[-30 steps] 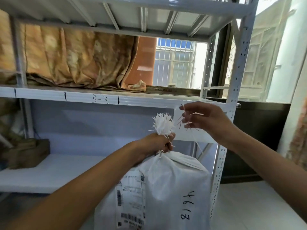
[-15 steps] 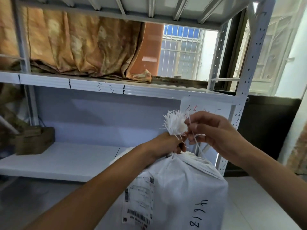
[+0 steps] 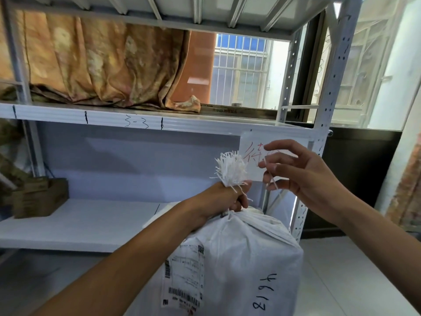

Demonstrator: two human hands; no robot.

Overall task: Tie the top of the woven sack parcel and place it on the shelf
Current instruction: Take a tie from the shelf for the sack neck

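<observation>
A white woven sack parcel [image 3: 246, 258] with a shipping label and black handwritten digits fills the lower middle. My left hand [image 3: 224, 197] grips its bunched neck, and the frayed white top [image 3: 231, 169] sticks up above the fist. To the right, my right hand [image 3: 296, 172] pinches a thin white strand [image 3: 272, 182] that runs down toward the neck. The white metal shelf [image 3: 75, 224] lies behind the sack, its lower board mostly bare.
A brown cardboard box [image 3: 38, 197] sits at the left of the lower board. Orange-brown cloth [image 3: 102, 62] hangs over the upper shelf marked 3-3. A paper sign [image 3: 250, 153] hangs on the shelf's right side by the perforated post [image 3: 330, 106]. Tiled floor lies to the right.
My right hand has pulled away from the frayed top, up and to the right, drawing the thin strand out. My left hand keeps its grip on the neck.
</observation>
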